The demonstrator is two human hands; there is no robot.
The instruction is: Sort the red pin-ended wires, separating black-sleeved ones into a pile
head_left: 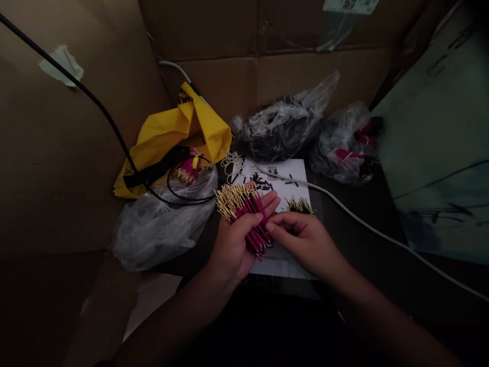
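My left hand (235, 244) is closed around a thick bundle of thin red wires (255, 224) with gold-coloured pins at their upper ends. The thumb presses across the bundle, and two fingers stick out behind it. At the bundle's right edge, my right hand (307, 239) pinches with thumb and forefinger; what lies between the fingertips is too small and dark to make out. Behind the right hand, a bunch of black wires with gold-coloured tips (300, 205) rests on a white printed sheet (298, 176). Short black tube pieces (262, 179) lie scattered on that sheet.
Left stand a yellow bag (160, 130), a tied red wire bundle (191, 165) and a clear plastic bag (160, 229). Filled plastic bags (280, 127) sit at the back, against cardboard (210, 81). A white cable (355, 209) crosses the table; a black cable (95, 99) hangs left.
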